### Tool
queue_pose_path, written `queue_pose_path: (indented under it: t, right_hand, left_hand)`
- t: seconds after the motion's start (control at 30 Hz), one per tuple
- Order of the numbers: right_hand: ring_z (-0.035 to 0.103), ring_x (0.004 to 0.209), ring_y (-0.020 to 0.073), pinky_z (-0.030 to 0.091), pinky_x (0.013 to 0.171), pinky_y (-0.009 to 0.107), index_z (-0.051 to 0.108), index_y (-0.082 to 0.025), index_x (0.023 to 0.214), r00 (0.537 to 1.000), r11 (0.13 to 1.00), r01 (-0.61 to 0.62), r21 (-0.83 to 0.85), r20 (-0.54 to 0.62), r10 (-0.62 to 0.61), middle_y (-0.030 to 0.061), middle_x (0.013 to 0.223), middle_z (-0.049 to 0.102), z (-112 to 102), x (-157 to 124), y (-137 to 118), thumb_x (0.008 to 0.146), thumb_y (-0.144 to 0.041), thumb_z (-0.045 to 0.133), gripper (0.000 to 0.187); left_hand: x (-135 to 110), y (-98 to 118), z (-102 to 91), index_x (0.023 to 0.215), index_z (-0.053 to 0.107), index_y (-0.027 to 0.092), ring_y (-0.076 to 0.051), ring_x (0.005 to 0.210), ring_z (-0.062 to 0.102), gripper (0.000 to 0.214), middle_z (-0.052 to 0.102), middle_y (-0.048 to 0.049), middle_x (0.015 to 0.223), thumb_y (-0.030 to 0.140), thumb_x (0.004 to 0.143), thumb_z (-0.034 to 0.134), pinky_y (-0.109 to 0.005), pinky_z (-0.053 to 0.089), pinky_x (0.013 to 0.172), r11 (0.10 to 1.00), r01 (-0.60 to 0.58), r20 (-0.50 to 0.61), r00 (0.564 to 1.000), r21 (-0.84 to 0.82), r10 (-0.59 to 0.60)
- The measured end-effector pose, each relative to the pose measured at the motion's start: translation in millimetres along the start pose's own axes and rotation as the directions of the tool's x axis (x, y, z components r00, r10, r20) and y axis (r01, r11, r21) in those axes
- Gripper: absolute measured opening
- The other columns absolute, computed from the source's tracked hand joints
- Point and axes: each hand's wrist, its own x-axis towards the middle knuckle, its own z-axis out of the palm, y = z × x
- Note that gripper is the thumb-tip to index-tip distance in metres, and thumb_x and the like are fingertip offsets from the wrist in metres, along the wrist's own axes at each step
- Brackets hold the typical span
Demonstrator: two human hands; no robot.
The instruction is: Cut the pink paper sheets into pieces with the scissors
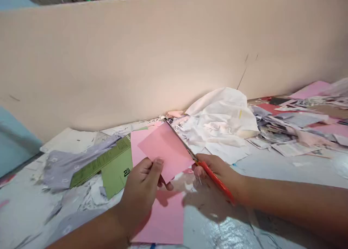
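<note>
A plain pink sheet (pixel 165 151), matte and uncreased with straight edges, is held tilted at lower centre of the frame, pinched at its lower corner by the left hand (pixel 141 191). Orange-handled scissors (pixel 201 165) are gripped by the right hand (pixel 217 172), fingers closed on the handles, with the blades laid along the sheet's right edge. A larger pink sheet (pixel 168 220) lies beneath on the tabletop (pixel 272 165).

Bare tabletop (pixel 272 165) lies open front right (paper scraps (pixel 293 125) crowd behind), the beige wall (pixel 136 60) blocking beyond.

Scissors (pixel 190 152) right of paper (pixel 165 149)
</note>
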Motion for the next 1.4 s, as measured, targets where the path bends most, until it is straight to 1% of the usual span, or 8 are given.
queue_pose_path:
  t: [0.3,0.5,0.67,0.9,1.1,1.23,1.3,1.4]
  right_hand:
    - [0.041,0.042,0.0099,0.03,0.039,0.021,0.04,-0.019,0.061,0.999,0.998,-0.017,0.06,0.035,0.015,-0.0023,0.048,0.044,-1.5,-1.7,6.5,0.074,-0.056,0.043,0.039]
    - [0.04,0.037,0.0088,0.027,0.033,0.019,0.041,-0.019,0.063,0.992,0.989,-0.112,0.095,0.061,0.107,-0.0025,0.046,0.045,-1.0,-1.8,9.3,0.074,-0.055,0.043,0.038]
    - [0.039,0.039,0.0081,0.028,0.037,0.02,0.04,-0.018,0.06,0.994,0.976,-0.09,0.196,0.074,0.077,-0.0038,0.045,0.042,0.5,-0.6,8.8,0.073,-0.056,0.046,0.04]
    - [0.033,0.037,0.0062,0.027,0.036,0.02,0.042,-0.019,0.069,0.991,0.811,-0.124,0.572,0.025,0.134,-0.0072,0.045,0.036,5.7,5.6,18.2,0.071,-0.062,0.045,0.044]
    - [0.04,0.036,0.0083,0.031,0.036,0.021,0.046,-0.018,0.071,0.982,0.798,-0.149,0.585,-0.005,0.187,-0.0055,0.045,0.04,2.9,12.7,27.7,0.075,-0.062,0.038,0.044]
    - [0.044,0.044,0.0091,0.037,0.045,0.024,0.045,-0.018,0.07,0.987,0.732,-0.145,0.666,0.042,0.157,-0.004,0.051,0.043,3.4,13.0,28.8,0.073,-0.061,0.044,0.044]
    - [0.047,0.052,0.0108,0.04,0.052,0.026,0.047,-0.017,0.075,0.994,0.761,-0.107,0.639,0.063,0.088,-0.0019,0.059,0.046,2.8,9.7,27.7,0.072,-0.06,0.046,0.043]
    - [0.046,0.061,0.0127,0.039,0.057,0.028,0.049,-0.02,0.09,0.996,0.887,-0.022,0.461,0.082,-0.018,0.0006,0.071,0.049,0.5,1.9,24.7,0.074,-0.06,0.043,0.044]
  left_hand:
    - [2.7,3.1,-2.1,0.055,0.047,0.017,-0.009,0.042,0.054,0.036,0.052,0.0033,0.041,0.047,0.076,0.046,-0.017,0.042,0.037,0.992,-0.047,0.054,0.998,0.113,0.041]
    - [4.0,2.3,-2.1,0.053,0.044,0.017,-0.009,0.041,0.054,0.037,0.05,0.0045,0.042,0.047,0.075,0.048,-0.017,0.042,0.039,0.995,-0.025,0.046,0.999,0.1,0.02]
    - [3.5,4.0,-2.0,0.054,0.045,0.018,-0.01,0.04,0.051,0.037,0.052,0.0032,0.04,0.048,0.075,0.047,-0.018,0.039,0.036,0.997,-0.008,0.054,0.999,0.082,0.004]
    - [13.2,-6.9,-6.3,0.058,0.045,0.019,-0.01,0.043,0.048,0.03,0.047,0.0052,0.041,0.042,0.076,0.047,-0.019,0.038,0.041,0.993,0.087,0.196,0.978,-0.079,-0.07]
    - [33.4,-21.3,-10.8,0.064,0.044,0.019,-0.005,0.047,0.041,0.012,0.041,0.0071,0.053,0.022,0.074,0.048,-0.015,0.033,0.043,0.979,0.06,0.189,0.982,-0.196,-0.023]
    - [36.8,-19.7,-11.8,0.068,0.046,0.019,-0.006,0.047,0.043,0.01,0.047,0.0056,0.051,0.026,0.075,0.049,-0.016,0.033,0.043,0.986,0.027,0.181,0.984,-0.163,0.003]
    - [34.4,-16.7,-11.1,0.072,0.047,0.02,-0.008,0.047,0.044,0.011,0.052,0.0041,0.051,0.031,0.075,0.05,-0.017,0.035,0.042,0.983,0.018,0.179,0.984,-0.181,0.015]
    - [28.7,-12.0,-10.4,0.076,0.047,0.021,-0.012,0.047,0.047,0.017,0.055,0.0022,0.051,0.037,0.074,0.051,-0.019,0.036,0.036,0.975,0.027,0.157,0.988,-0.22,0.008]
